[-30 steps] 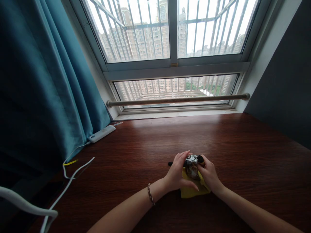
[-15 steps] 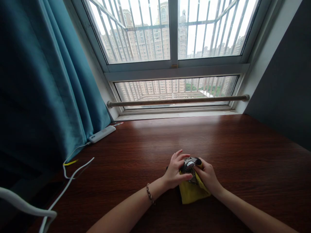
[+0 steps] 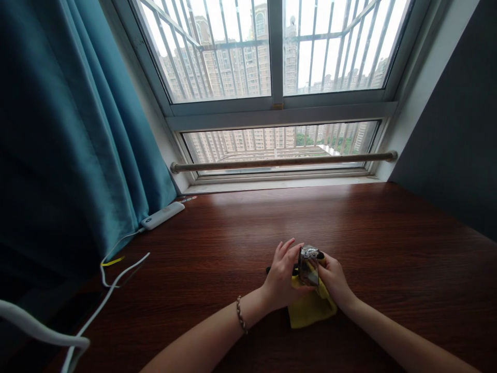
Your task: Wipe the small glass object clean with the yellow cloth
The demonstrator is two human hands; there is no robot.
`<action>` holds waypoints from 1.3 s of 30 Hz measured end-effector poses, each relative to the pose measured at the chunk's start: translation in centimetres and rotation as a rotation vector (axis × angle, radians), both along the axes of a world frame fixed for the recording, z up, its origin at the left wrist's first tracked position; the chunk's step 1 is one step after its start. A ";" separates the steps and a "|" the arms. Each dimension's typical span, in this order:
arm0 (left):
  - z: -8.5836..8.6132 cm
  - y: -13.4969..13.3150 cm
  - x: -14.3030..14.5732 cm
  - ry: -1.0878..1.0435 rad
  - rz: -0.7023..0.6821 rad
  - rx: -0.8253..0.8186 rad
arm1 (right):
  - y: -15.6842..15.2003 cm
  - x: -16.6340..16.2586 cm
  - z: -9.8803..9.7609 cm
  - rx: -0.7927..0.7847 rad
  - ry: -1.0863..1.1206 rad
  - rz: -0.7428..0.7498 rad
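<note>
A small shiny object [image 3: 309,267], silvery and partly see-through, stands between my hands; its exact kind is unclear. My left hand [image 3: 282,274] grips it from the left, thumb near its lower edge and index finger near its top, other fingers spread. My right hand [image 3: 334,280] closes on its right side with a yellow cloth [image 3: 310,311] bunched in the fingers. The cloth hangs down below the object. A black tip with a bit of yellow shows by the right fingertips. Behind my left hand, a dark piece [image 3: 268,270] pokes out, mostly hidden.
Under my hands is a reddish-brown wooden surface [image 3: 240,223]. At the left lie a white power strip [image 3: 163,215], white cables [image 3: 112,290] and a yellow strip [image 3: 113,261]. A blue curtain [image 3: 104,129] hangs there. A rail [image 3: 283,162] crosses the window ahead.
The shiny object has been turned more upright, showing a flat, see-through side. My left hand has shifted slightly, its thumb moving under the object. My right hand has barely moved.
</note>
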State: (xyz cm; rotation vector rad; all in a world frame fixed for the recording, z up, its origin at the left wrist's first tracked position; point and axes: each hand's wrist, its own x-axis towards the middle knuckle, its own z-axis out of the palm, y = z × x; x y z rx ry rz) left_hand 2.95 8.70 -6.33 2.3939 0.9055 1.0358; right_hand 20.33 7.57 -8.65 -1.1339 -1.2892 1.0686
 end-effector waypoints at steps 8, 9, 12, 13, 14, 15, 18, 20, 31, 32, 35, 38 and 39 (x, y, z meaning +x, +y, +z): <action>1.2 0.5 -0.6 -0.046 -0.004 -0.144 | 0.0 0.3 -0.3 0.052 -0.023 0.048; 1.3 0.6 -0.7 -0.049 -0.017 -0.159 | 0.0 0.2 -0.2 0.051 -0.039 0.043; 1.0 0.8 -0.7 -0.052 -0.041 -0.179 | -0.2 0.1 0.1 0.049 -0.062 0.029; 0.7 0.9 -0.6 -0.051 -0.039 -0.177 | -0.2 0.0 0.2 0.048 -0.064 0.020; 0.5 0.8 -0.6 -0.051 -0.035 -0.171 | -0.2 -0.1 0.3 0.047 -0.067 0.009; 0.3 0.8 -0.6 -0.052 -0.033 -0.160 | -0.3 -0.1 0.3 0.044 -0.074 -0.005; -0.3 0.4 -0.4 -0.053 -0.041 -0.091 | -0.3 0.0 0.4 0.037 -0.107 -0.040; -0.5 0.2 -0.2 -0.047 -0.044 -0.024 | -0.2 0.1 0.3 0.030 -0.110 -0.051; 0.0 0.6 -0.2 -0.064 0.010 0.153 | 0.2 0.3 -0.5 0.017 -0.009 0.011; 0.2 0.5 -0.3 -0.070 0.010 0.142 | 0.2 0.2 -0.5 0.034 -0.001 0.028; 0.6 0.1 -0.5 -0.096 0.012 0.084 | 0.1 0.1 -0.1 0.087 0.032 0.084; 0.9 -0.2 -0.5 -0.116 0.007 0.005 | 0.0 0.0 0.0 0.113 0.011 0.097; 0.9 -0.2 -0.5 -0.114 0.001 -0.020 | 0.0 0.0 0.0 0.108 -0.009 0.086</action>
